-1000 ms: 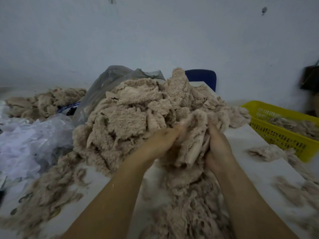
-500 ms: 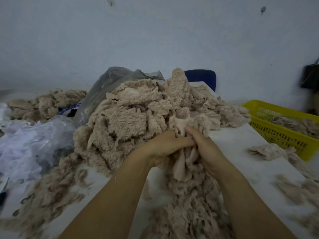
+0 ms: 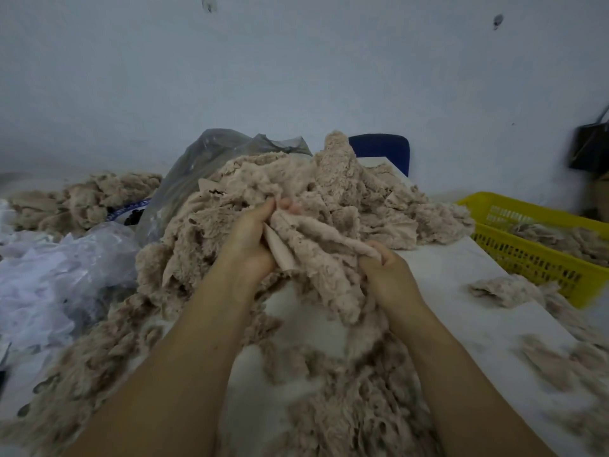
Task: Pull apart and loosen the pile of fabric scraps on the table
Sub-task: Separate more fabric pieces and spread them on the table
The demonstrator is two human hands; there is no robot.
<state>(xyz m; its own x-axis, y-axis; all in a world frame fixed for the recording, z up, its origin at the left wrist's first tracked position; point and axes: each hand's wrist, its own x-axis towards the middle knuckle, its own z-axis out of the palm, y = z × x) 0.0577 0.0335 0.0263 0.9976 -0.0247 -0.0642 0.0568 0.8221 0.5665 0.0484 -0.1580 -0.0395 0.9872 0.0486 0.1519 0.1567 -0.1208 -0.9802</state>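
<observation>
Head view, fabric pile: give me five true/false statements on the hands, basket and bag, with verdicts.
1. The left hand and right hand both grip scraps from the pile. True.
2. The yellow basket sits to the right of the pile. True.
3. The yellow basket is empty. False: it holds more of the beige fabric.
4. The right hand is open and holds nothing. False: its fingers curl round the scraps.
5. A grey plastic bag stands behind the pile, on its left side. True.
</observation>
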